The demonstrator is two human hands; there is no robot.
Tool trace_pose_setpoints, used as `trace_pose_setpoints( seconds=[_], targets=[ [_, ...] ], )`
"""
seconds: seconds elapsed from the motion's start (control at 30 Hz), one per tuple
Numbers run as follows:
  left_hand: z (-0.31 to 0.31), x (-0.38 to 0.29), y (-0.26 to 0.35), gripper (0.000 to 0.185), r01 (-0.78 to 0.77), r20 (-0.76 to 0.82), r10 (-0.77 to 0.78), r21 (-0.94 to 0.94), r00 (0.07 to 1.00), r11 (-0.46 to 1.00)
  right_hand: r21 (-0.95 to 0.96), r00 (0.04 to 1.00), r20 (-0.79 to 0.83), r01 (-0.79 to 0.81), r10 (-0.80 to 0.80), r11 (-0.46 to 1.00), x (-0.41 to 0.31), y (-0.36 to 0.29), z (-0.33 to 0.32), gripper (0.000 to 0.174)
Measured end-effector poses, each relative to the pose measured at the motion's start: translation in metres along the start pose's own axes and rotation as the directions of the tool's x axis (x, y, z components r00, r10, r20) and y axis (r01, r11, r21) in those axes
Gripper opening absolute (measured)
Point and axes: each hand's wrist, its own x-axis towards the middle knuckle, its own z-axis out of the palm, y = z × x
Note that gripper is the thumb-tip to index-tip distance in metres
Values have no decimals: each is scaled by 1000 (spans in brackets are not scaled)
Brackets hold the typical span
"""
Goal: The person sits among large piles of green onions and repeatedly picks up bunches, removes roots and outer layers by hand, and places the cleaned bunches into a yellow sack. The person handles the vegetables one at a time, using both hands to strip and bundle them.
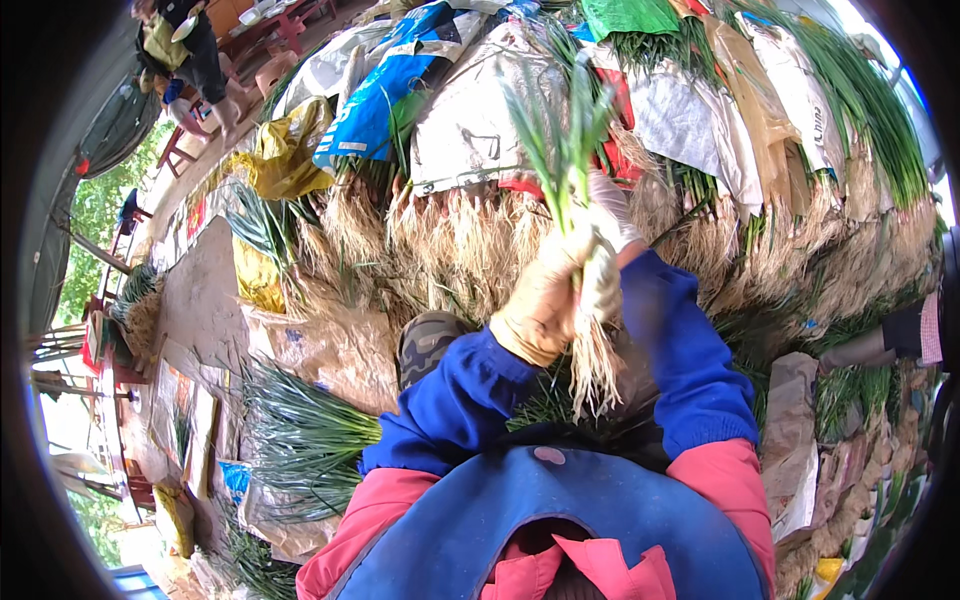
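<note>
A small bunch of scallions (596,281) stands roughly upright in front of me, green leaves at the top and pale, stringy roots hanging below. Around its white stalks is my left hand (551,292), in a yellowish glove. My right hand (611,214), also gloved and slightly blurred, is against the far right side of the bunch. The stalks partly cover its fingers, so their grip is hidden. Behind both hands lies a long row of scallions with their dry roots (465,232) towards me. A white woven sack (491,112) covers part of that row.
Loose scallions (315,435) lie on sacking at my left. A blue plastic sack (382,90) and a green sheet (630,16) cover more of the row. A person (180,52) is at the far left. Another person's arm (859,350) reaches in from the right.
</note>
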Motion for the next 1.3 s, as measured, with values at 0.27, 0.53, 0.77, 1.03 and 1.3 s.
trace_pose_setpoints(
  seconds=[0.27,0.53,0.77,1.03,1.3],
  targets=[
    [-25,53,47,20,-141,131,145,-40,981,989,-717,786,557,291,268,633,-88,20,-73,18],
    [-72,70,19,18,-77,-59,74,-51,995,996,-929,867,139,282,-479,241,87,-52,-97,24],
    [-78,72,24,19,-131,-89,131,3,987,991,-829,1000,13,-3,25,560,138,-33,-133,24],
    [-76,67,31,22,-79,-111,79,6,991,997,-986,960,-164,-155,-227,58,72,-88,-99,24],
    [-58,89,21,25,-143,-332,207,208,920,968,-958,814,283,218,-507,-186,-12,-58,-29,9]
  ],
)
